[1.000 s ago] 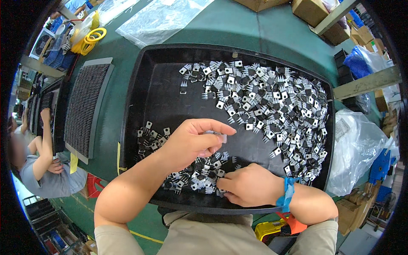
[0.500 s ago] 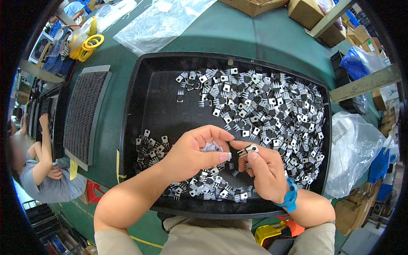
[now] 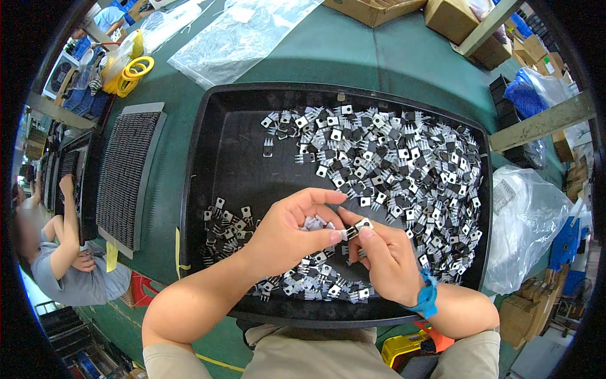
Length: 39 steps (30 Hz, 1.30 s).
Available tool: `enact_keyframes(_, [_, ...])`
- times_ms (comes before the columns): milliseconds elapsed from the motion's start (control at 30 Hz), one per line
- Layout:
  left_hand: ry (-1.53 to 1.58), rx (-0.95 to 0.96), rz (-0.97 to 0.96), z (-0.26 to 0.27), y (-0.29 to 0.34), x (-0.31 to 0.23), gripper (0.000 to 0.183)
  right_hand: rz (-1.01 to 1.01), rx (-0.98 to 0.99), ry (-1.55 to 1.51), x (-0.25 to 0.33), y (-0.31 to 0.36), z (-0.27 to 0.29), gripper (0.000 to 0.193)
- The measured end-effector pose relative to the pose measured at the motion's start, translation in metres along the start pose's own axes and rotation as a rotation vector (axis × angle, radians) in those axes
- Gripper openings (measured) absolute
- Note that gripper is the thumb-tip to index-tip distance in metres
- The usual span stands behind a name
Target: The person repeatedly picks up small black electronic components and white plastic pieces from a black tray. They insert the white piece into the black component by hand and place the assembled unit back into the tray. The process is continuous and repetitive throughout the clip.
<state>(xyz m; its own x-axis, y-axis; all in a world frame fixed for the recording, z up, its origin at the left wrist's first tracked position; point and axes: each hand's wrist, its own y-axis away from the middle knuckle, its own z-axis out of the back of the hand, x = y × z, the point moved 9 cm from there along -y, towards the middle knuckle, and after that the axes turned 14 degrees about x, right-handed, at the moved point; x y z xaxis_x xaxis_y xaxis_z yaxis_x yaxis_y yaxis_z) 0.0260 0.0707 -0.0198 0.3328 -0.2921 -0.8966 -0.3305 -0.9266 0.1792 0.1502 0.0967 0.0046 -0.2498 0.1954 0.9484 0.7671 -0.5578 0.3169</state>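
Note:
Over the near part of a black tray, my two hands meet at the fingertips. My left hand is closed around several small white plastic pieces, with one piece at its thumb tip. My right hand pinches a transistor with a black body, a silver tab with a hole, and metal legs pointing left. The legs touch or almost touch the white piece; the fingers partly hide this. Nearest my left forearm lie loose transistors. Transistors with white pieces on their legs lie below my hands.
A big heap of transistors fills the tray's right side. Left of the tray stands a rack of dark parts in rows. Clear plastic bags lie beyond and to the right. At far left, a co-worker in grey sits at another tray.
My right hand has moved slightly left, bringing the transistor's legs up to the white piece at my left thumb. The left hand stays nearly in place.

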Motion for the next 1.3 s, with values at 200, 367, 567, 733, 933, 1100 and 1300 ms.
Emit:
enact_keyframes(200, [-0.074, 0.013, -0.036, -0.004, 0.001, -0.005, 0.049, 0.029, -0.009, 0.063, 0.002, -0.002, -0.002, 0.038])
enact_keyframes(367, [-0.076, -0.02, -0.025, -0.001, 0.002, -0.006, 0.05, 0.08, 0.024, 0.126, 0.0, -0.004, -0.006, 0.037])
enact_keyframes(567, [-0.105, -0.046, 0.029, 0.004, 0.002, -0.008, 0.046, 0.132, -0.025, 0.174, 0.002, -0.007, 0.004, 0.029])
enact_keyframes(733, [-0.055, -0.087, 0.046, 0.004, 0.002, -0.002, 0.046, 0.181, -0.136, 0.203, 0.008, -0.006, 0.014, 0.012])
enact_keyframes(933, [-0.011, -0.109, 0.055, 0.005, 0.003, 0.003, 0.036, 0.149, -0.122, 0.062, -0.006, -0.008, 0.01, 0.011])
enact_keyframes(1100, [-0.002, -0.05, 0.179, 0.006, 0.003, 0.011, 0.012, 0.091, -0.17, -0.069, -0.009, -0.006, 0.018, 0.01])
enact_keyframes(1300, [0.007, -0.085, 0.216, 0.003, 0.004, 0.015, 0.01, 0.094, -0.182, -0.156, -0.012, -0.004, 0.014, 0.011])
